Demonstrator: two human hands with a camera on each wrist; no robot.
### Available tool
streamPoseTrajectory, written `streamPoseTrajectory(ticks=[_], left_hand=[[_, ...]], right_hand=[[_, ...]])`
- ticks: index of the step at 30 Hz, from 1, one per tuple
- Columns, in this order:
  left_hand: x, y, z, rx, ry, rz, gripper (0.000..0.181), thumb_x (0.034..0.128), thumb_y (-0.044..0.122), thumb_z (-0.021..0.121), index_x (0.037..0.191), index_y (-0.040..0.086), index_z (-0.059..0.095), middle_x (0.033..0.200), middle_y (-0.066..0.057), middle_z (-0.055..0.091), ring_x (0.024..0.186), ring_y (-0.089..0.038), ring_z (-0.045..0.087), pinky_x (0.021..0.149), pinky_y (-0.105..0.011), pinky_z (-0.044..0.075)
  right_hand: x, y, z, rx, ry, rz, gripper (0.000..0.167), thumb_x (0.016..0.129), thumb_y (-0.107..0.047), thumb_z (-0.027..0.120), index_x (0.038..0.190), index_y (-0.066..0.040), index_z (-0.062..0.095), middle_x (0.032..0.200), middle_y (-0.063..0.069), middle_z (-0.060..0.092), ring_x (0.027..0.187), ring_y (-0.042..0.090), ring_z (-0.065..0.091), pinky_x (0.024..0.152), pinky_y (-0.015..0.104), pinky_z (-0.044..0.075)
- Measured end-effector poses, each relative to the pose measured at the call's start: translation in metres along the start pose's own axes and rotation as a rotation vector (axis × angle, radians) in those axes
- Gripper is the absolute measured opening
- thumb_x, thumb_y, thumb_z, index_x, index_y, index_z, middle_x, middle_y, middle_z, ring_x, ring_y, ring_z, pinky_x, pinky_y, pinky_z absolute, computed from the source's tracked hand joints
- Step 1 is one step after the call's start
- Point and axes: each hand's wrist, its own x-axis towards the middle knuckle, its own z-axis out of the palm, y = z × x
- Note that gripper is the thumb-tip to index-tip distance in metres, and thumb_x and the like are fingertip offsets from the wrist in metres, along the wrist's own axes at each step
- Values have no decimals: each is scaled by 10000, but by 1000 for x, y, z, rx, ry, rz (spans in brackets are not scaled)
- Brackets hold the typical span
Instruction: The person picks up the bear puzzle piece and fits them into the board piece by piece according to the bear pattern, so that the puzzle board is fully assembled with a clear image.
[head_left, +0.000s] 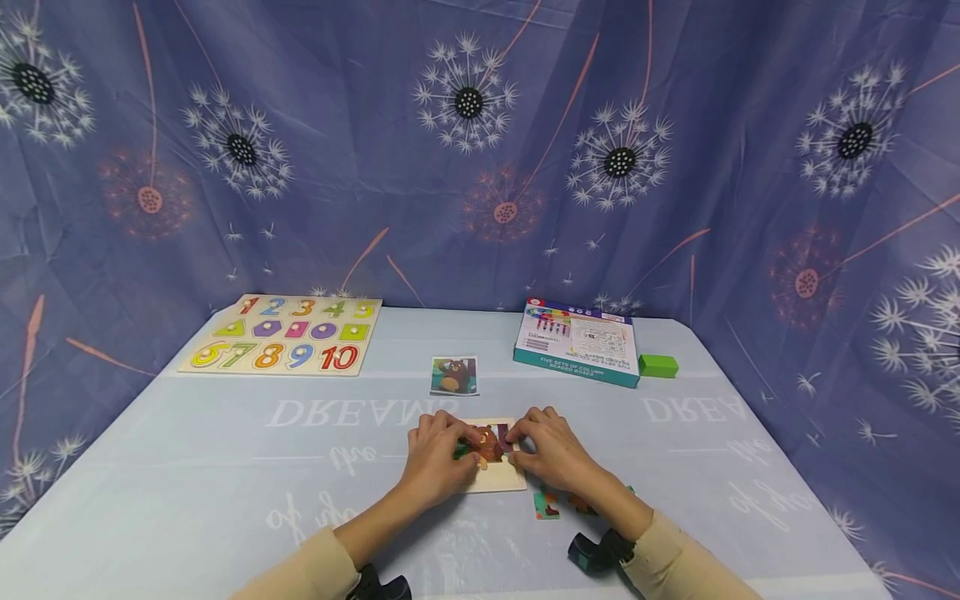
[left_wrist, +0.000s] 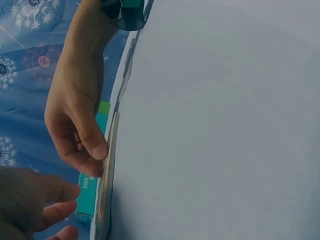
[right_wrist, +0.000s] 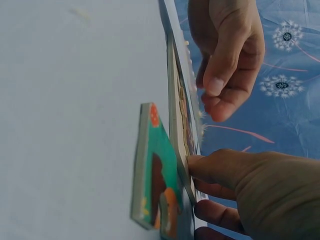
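Observation:
A wooden puzzle board (head_left: 495, 478) with a brown bear picture (head_left: 487, 443) lies before me in the head view. At its right side, my right hand (head_left: 557, 450) holds a dark purple puzzle piece (head_left: 506, 437) between thumb and index finger, against the board. My left hand (head_left: 437, 457) is at the left side, fingers loosely bent; in the right wrist view, the left hand (right_wrist: 227, 55) has nothing visible between its fingertips. Loose puzzle pieces (head_left: 547, 503) lie near my right forearm, partly covered by it. One green-and-brown piece (right_wrist: 159, 175) stands large in the right wrist view.
A bear picture card (head_left: 453, 376) lies beyond the board. At the back left is a number-and-shape board (head_left: 277, 335). A flat boxed set (head_left: 577, 340) and a green block (head_left: 658, 366) sit at the back right, before the dandelion-patterned cloth (head_left: 375, 167).

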Motion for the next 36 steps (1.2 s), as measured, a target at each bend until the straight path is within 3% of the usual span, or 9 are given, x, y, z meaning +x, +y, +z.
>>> streamPoseTrajectory(ticks=[20, 36], left_hand=[[-22, -17, -24, -16, -77, -60, 232, 689, 146, 730, 917, 166, 692, 959, 5, 548, 972, -179, 407, 852, -434, 281], [-27, -24, -25, 1, -104, -51, 269, 669, 136, 769, 923, 170, 689, 944, 12, 558, 954, -157, 416, 842, -410, 293]], right_hand=[[0, 1, 1, -2, 1, -10, 158, 739, -213, 740, 887, -174, 700, 895, -48, 565, 853, 122, 414, 804, 360, 352], [0, 1, 1, -1, 1, -10, 159, 743, -209, 743, 891, -167, 704, 900, -41, 573, 862, 127, 424, 810, 367, 357]])
